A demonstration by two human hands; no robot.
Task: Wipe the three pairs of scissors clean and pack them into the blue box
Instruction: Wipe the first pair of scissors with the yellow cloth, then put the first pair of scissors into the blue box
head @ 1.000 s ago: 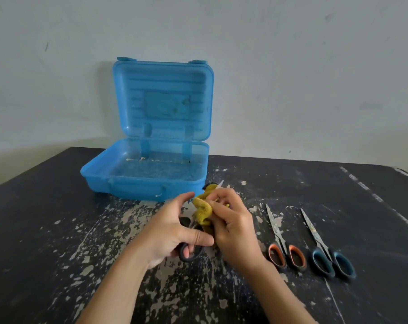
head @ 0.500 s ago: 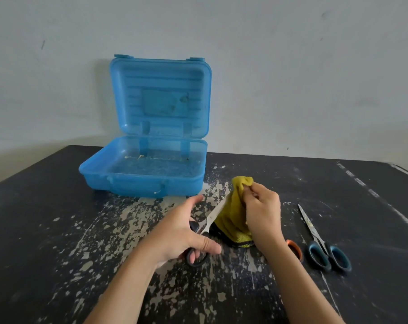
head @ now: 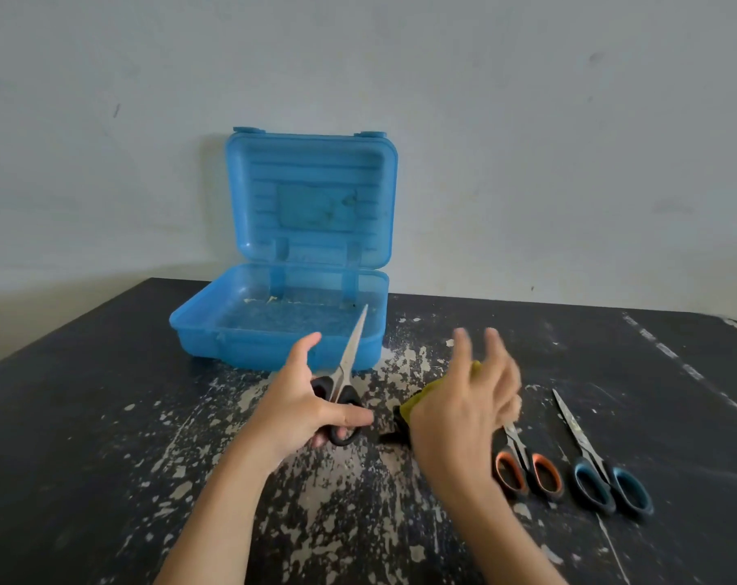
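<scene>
A dark, paint-flecked table point(head: 83, 437) stood against a pale wall. The blue box point(head: 248, 348) sat on it near the back edge, its lid point(head: 311, 204) upright and open, its tray holding no scissors.

In front of the box, the person's left hand point(head: 295, 411) gripped the black-handled scissors point(head: 349, 356) by the handles. The thumb lay across the lower loop, the forefinger stuck up free, and the other fingers were curled at the handles. The blades were closed, lifted off the table, and pointed up and away, so the tip showed over the box's front right corner.

To the right of the box's front, the right hand point(head: 459, 420) was spread wide with its fingers straight and blurred, clasping nothing. It hung over the yellow cloth point(head: 419, 399), which lay crumpled on the table; whether the palm touched the cloth could not be told.

Further right of the box lay the other two pairs, side by side and apart, blades closed and pointing toward the wall: the blue-handled scissors point(head: 586, 449) on the outside, the orange-handled scissors point(head: 518, 449) nearer the box, partly hidden behind the right hand.
</scene>
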